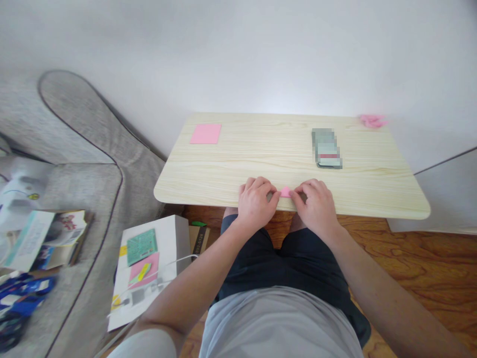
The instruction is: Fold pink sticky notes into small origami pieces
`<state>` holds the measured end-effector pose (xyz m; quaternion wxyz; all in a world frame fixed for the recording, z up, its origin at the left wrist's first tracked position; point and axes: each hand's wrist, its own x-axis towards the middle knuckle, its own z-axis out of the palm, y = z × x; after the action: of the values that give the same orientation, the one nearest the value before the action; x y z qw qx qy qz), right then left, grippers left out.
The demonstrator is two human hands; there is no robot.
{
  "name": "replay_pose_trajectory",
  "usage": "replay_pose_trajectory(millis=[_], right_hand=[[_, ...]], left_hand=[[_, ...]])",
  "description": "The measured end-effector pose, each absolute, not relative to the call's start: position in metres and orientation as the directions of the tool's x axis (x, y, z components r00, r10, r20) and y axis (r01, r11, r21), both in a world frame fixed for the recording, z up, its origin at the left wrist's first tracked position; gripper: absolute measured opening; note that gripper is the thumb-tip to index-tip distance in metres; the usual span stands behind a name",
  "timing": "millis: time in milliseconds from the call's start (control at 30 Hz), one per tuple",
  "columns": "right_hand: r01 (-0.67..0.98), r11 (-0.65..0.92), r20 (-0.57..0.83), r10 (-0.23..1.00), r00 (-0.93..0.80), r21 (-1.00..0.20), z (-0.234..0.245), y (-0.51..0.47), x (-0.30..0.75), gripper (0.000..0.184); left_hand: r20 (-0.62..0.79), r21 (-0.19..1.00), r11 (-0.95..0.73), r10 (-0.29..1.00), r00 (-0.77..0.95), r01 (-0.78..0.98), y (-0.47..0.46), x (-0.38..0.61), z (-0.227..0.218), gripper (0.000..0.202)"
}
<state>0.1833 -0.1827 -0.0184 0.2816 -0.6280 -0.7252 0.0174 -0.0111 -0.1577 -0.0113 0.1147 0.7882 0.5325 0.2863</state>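
A person seated at a pale wood-grain table (261, 159), seen from above, reaches both bare forearms forward to the table's near edge. The left hand (258, 201) comes in from the left and the right hand (316, 203) from the right, backs upward, wrists at the near edge, the two hands facing each other just apart. On each hand the fingers are curled, with thumb and forefinger drawn together at the tips.

Between those fingertips, close to the near edge and a little right of its middle, lies a small pink paper (285, 192), its visible part roughly a triangle with the point toward the far edge. The left fingertips pinch its left end and the right fingertips its right end; the exact grip underneath is hidden.

Elsewhere on the surface, a flat pink square (205, 134) lies near the far left corner. A pixelated, greyish rectangular object (326, 148) sits right of the middle, beyond the right hand. A crumpled-looking pink bundle (373, 121) rests at the far right corner, too blurred to make out.
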Motion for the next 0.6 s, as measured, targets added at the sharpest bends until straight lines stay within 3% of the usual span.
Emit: replay_pose_trajectory(millis=[367, 600], right_hand=[[0.956, 0.110, 0.422, 0.906, 0.015, -0.270, -0.017, -0.192, 0.167, 0.019], [0.961, 0.079, 0.426, 0.904, 0.044, -0.267, -0.017, -0.195, 0.162, 0.018]], left_hand=[[0.332, 0.414, -0.421, 0.895, 0.297, 0.807, -0.160, -0.005, -0.009, 0.015], [0.320, 0.394, -0.418, 0.897, 0.304, 0.819, -0.161, -0.004, -0.008, 0.014]])
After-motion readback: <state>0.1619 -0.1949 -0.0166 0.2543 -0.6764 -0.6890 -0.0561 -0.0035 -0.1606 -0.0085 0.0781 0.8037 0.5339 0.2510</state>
